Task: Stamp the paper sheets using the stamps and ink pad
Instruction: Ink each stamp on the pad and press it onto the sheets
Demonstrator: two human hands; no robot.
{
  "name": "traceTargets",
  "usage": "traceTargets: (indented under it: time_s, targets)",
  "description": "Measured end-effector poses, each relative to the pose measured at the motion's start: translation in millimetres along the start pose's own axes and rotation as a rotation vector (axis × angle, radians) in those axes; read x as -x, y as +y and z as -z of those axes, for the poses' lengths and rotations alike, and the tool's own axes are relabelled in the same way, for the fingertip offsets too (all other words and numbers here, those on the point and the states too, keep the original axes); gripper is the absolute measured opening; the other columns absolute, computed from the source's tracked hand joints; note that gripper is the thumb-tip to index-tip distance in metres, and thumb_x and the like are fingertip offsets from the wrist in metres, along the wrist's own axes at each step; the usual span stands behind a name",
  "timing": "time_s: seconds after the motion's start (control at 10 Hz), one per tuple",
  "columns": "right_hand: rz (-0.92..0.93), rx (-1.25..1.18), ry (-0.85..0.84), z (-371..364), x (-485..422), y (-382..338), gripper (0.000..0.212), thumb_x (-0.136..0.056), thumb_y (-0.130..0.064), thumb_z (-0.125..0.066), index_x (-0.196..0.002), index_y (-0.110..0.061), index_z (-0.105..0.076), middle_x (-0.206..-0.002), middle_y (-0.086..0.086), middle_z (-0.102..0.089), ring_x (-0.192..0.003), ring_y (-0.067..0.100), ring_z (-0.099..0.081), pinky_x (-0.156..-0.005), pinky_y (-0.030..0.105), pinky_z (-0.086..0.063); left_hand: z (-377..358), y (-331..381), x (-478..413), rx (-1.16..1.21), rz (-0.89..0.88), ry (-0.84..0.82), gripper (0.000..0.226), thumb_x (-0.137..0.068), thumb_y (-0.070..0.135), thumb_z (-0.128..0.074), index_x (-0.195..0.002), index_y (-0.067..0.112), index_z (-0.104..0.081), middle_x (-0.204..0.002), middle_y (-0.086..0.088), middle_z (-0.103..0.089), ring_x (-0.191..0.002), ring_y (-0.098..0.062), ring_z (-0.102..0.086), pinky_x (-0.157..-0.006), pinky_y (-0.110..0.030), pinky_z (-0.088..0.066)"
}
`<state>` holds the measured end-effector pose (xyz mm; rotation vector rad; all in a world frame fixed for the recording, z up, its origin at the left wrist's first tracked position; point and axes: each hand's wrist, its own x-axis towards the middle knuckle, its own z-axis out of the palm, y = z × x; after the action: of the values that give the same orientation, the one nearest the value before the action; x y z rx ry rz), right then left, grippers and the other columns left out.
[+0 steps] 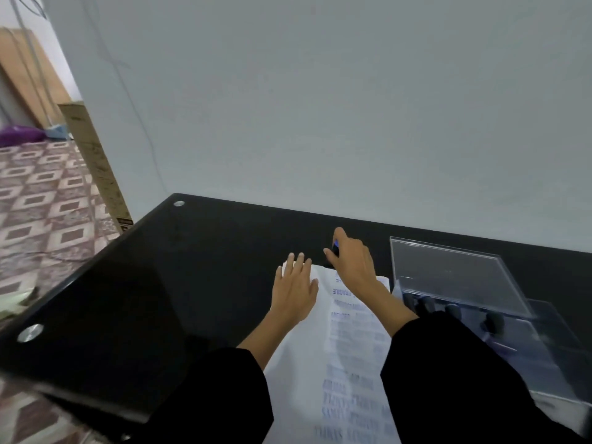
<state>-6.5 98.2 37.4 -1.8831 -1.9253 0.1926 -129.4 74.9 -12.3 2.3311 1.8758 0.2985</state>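
Note:
A white paper sheet [307, 354] lies on the black glass table [153, 283], its right half covered with rows of blue stamp marks. My left hand [294, 290] rests flat on the sheet's far left part, fingers apart. My right hand [352, 261] grips a small dark stamp [335, 248] with a blue top, held at the sheet's far edge. Whether the stamp touches the paper or the table is unclear. No ink pad is visible as such.
A clear plastic box [458, 277] with an open lid stands right of the sheet, holding several dark stamps [455, 310]. A grey wall runs behind the table. Left of the table are a patterned tile floor [45, 200] and a cardboard box [96, 161].

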Motion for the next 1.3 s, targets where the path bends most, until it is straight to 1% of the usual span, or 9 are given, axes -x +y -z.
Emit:
traceTargets:
  time_s: [0.2,0.4,0.5,0.7,0.8,0.9,1.0,1.3]
  targets:
    - [0.018,0.031,-0.044,-20.4,-10.5,2.4,0.024,-0.095,-0.026,-0.051,-0.111,-0.008,-0.044,-0.098,0.012,-0.061,-0.074,0.014,-0.051,-0.072,0.023,-0.045,-21.3,-10.8,-2.8,0.009,-0.019,-0.009,0.054,-0.102,0.036,-0.019,-0.15,0.013,-0.01,-0.159,-0.005,-0.003,-0.146,-0.022,0.002,-0.118,-0.038,-0.002]
    - [0.045,0.046,-0.025,-25.9,-15.2,0.2,0.022,-0.095,-0.025,-0.051,-0.109,-0.008,-0.044,-0.096,0.012,-0.062,-0.072,0.015,-0.052,-0.071,0.026,-0.047,-23.9,-11.2,-1.7,0.018,-0.018,-0.016,0.056,-0.102,0.038,-0.016,-0.15,0.013,-0.005,-0.159,-0.005,0.001,-0.146,-0.021,0.004,-0.118,-0.036,0.002]
    - [0.043,0.054,-0.043,-30.6,-15.0,-0.8,0.019,-0.095,-0.025,-0.051,-0.105,-0.011,-0.043,-0.097,0.011,-0.061,-0.072,0.014,-0.051,-0.069,0.022,-0.044,-25.2,-11.6,-1.1,0.008,-0.012,-0.012,0.056,-0.102,0.039,-0.016,-0.151,0.013,-0.005,-0.159,-0.005,0.001,-0.146,-0.021,0.004,-0.118,-0.035,0.002]
    - [0.025,0.07,-0.06,-36.7,-16.0,-3.5,0.023,-0.096,-0.025,-0.049,-0.111,-0.008,-0.044,-0.098,0.011,-0.061,-0.073,0.014,-0.05,-0.067,0.021,-0.04,-25.0,-10.7,-2.6,-0.027,-0.001,-0.019,0.057,-0.102,0.041,-0.015,-0.151,0.014,-0.004,-0.159,-0.004,0.002,-0.146,-0.021,0.005,-0.118,-0.035,0.003]
    - [0.034,0.086,-0.066,-38.5,-14.9,-3.4,0.015,-0.097,-0.024,-0.047,-0.102,-0.011,-0.042,-0.093,0.009,-0.059,-0.072,0.014,-0.05,-0.066,0.021,-0.038,-25.6,-10.4,-2.0,-0.024,-0.001,-0.019,0.057,-0.102,0.042,-0.015,-0.151,0.015,-0.004,-0.159,-0.004,0.002,-0.146,-0.021,0.005,-0.117,-0.035,0.004]
    - [0.036,0.069,-0.05,-41.0,-13.3,-3.7,0.014,-0.098,-0.022,-0.046,-0.093,-0.015,-0.035,-0.085,0.005,-0.051,-0.07,0.013,-0.048,-0.059,0.017,-0.034,-25.5,-10.6,-1.7,-0.024,-0.002,-0.018,0.057,-0.102,0.042,-0.015,-0.151,0.015,-0.004,-0.159,-0.004,0.002,-0.146,-0.021,0.006,-0.117,-0.035,0.005]
    - [0.032,0.039,-0.014,-45.1,-11.8,-2.9,0.014,-0.097,-0.02,-0.046,-0.09,-0.015,-0.036,-0.081,0.005,-0.05,-0.067,0.014,-0.046,-0.05,0.012,-0.025,-25.9,-10.7,-1.5,-0.022,-0.004,-0.019,0.057,-0.102,0.041,-0.014,-0.151,0.014,-0.004,-0.159,-0.005,0.002,-0.146,-0.021,0.006,-0.117,-0.035,0.004]
    - [0.046,-0.016,0.024,-50.3,-8.3,-0.1,0.012,-0.096,-0.017,-0.047,-0.089,-0.014,-0.038,-0.082,0.005,-0.049,-0.07,0.014,-0.047,-0.053,0.01,-0.026,-27.2,-10.8,-3.0,-0.021,-0.003,-0.02,0.058,-0.101,0.043,-0.015,-0.151,0.015,-0.003,-0.159,-0.004,0.004,-0.146,-0.021,0.007,-0.117,-0.035,0.007]
